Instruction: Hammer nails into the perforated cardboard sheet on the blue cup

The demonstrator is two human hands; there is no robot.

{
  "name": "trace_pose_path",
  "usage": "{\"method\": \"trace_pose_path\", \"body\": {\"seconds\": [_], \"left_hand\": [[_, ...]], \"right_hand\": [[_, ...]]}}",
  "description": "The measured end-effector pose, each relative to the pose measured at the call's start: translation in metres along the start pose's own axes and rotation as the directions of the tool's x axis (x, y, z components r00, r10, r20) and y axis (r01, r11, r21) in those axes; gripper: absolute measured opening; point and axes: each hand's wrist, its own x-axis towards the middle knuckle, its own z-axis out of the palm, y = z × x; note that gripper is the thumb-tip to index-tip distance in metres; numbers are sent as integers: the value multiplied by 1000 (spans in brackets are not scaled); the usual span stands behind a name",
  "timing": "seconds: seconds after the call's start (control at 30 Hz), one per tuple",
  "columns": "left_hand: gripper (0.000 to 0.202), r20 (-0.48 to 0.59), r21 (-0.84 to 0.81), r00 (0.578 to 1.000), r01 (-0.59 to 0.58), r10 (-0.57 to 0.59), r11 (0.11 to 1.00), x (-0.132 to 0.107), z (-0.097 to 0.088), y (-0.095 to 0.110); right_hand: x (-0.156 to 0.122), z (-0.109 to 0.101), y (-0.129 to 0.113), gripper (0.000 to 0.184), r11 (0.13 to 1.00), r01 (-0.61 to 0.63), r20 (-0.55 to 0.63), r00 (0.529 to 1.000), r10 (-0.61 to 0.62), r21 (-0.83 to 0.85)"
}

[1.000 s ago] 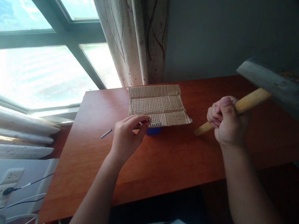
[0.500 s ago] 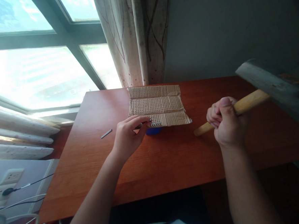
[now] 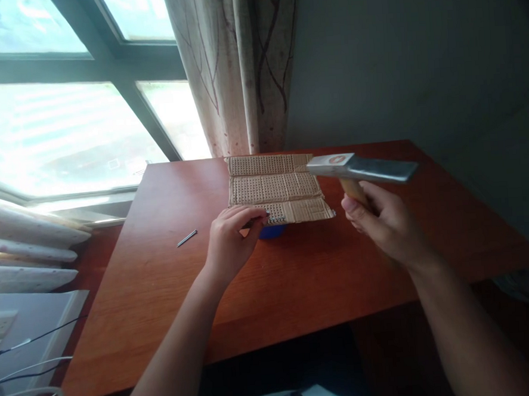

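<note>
Some room between hammer (image 3: 356,166), left hand (image 3: 232,239) at cardboard's (image 3: 275,187) edge

No legible text, only 1 unreadable reddish label (image 3: 338,159) on the hammer head (image 3: 363,167)

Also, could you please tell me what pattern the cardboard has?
The cardboard shows rows of small dark dots, clearest in the head view.

Likely a home room: patterned curtain (image 3: 218,69), bright window (image 3: 63,129), wooden table (image 3: 305,279).
</note>
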Motion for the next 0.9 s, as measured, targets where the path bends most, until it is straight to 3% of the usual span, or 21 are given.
{"method": "trace_pose_path", "body": {"seconds": [0.13,0.33,0.43,0.6,0.9], "left_hand": [[12,-8,7,1000,-18,18,1000,-1,2,-1],[12,3,-1,1000,-23,23,1000,0,1,-1],[11,-1,4,999,-33,33,999,-1,1,-2],[10,4,19,999,-32,32,999,-1,2,-5],[10,34,4,999,-23,23,1000,0,1,-5]], "right_hand": [[2,3,-18,30,933,148,213,974,-79,-329],[13,18,-47,38,809,298,345,930,-127,-506],[16,25,-58,40,797,280,362,928,-83,-535],[19,31,-64,35,701,194,400,906,141,-687],[15,30,-65,40,727,189,379,920,105,-660]]}}
